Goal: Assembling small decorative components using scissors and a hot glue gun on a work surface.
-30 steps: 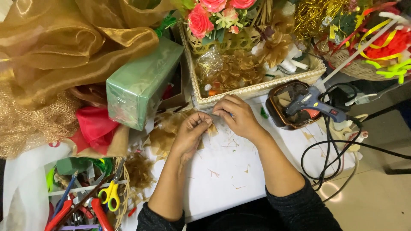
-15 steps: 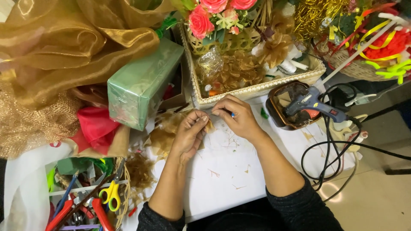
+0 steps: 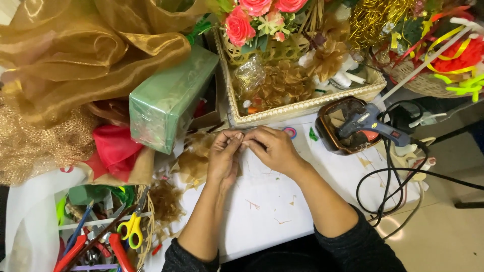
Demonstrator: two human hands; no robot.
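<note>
Both hands meet fingertip to fingertip, the left hand (image 3: 223,160) and right hand (image 3: 272,150) pinching a small thin brown dried scrap (image 3: 244,143) too hidden to judge its direction, low over the white surface (image 3: 282,201), beside the woven cream basket (image 3: 302,106); forearms angle inward.

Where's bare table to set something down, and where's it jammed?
The best free patch is the white table between the forearms, below the left hand and right hand, with only tiny scraps. A smaller strip lies between the right forearm and the black cord. It is crowded to the left by the green block and yellow scissors, and at the top by the woven tray and glue gun.
</note>
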